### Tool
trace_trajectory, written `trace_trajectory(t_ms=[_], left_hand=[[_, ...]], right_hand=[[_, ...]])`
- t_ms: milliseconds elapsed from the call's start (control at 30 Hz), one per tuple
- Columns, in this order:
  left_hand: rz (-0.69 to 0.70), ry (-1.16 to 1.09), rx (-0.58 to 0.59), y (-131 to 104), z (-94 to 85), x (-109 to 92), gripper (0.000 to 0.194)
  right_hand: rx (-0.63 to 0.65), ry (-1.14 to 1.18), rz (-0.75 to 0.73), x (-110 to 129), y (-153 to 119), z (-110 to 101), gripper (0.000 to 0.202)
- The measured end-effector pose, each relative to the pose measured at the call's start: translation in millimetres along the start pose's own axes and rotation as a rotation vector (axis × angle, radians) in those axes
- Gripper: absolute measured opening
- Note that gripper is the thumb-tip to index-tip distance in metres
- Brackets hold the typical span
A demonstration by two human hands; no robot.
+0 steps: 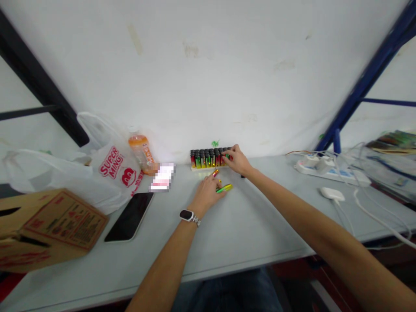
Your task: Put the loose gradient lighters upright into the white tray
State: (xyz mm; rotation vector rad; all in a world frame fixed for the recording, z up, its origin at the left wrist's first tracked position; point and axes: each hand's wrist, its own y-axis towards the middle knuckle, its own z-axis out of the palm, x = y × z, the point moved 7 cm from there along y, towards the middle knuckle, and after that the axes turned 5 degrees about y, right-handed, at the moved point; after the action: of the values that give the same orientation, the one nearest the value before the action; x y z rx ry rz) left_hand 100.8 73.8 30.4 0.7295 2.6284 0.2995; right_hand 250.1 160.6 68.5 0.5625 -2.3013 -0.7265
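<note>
Small shiny tubes [203, 161] in red, yellow and green, with black caps, stand upright in close rows in a low white holder [201, 169] against the wall. My right hand [238, 161] is at the right end of the rows, its thumb and fingertips pinching one of the tubes there. In front of the holder, my left hand [208, 190] curls palm down around a few loose tubes. A green-yellow tube [225, 188] sticks out by its thumb, and an orange-red one [215, 173] shows beyond its fingers. A small black piece [243, 176] lies below my right wrist.
To the left are a cardboard box [65, 221], a white plastic bag [113, 173], an orange drink bottle [142, 151] and a dark phone [130, 216]. A power strip [331, 169], white charger [332, 193] and cables lie right. Blue shelf posts [367, 82] frame the table.
</note>
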Motion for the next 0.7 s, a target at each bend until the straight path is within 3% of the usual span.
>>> trace_trajectory(t_ms=[100, 233, 367, 533, 700], left_hand=[[0.018, -0.03, -0.056, -0.2, -6.5, -1.5, 0.014], [-0.035, -0.201, -0.164, 0.5, -21.3, 1.1, 0.013], [-0.114, -0.516, -0.321, 1.3, -30.4, 7.6, 0.025], [-0.18, -0.664, -0.463, 0.3, -25.7, 13.5, 0.033], [-0.132, -0.795, -0.423, 0.9, -15.2, 5.1, 0.025]], right_hand=[[-0.066, 0.044, 0.016, 9.7, -16.7, -5.8, 0.034], [-0.151, 0.197, 0.084, 24.5, -45.3, -8.5, 0.024], [-0.087, 0.304, 0.136, 41.8, -67.7, 3.9, 0.032], [0.052, 0.307, 0.123, 57.8, -82.1, 23.1, 0.02], [0.026, 0.397, 0.222, 49.9, -84.6, 24.3, 0.023]])
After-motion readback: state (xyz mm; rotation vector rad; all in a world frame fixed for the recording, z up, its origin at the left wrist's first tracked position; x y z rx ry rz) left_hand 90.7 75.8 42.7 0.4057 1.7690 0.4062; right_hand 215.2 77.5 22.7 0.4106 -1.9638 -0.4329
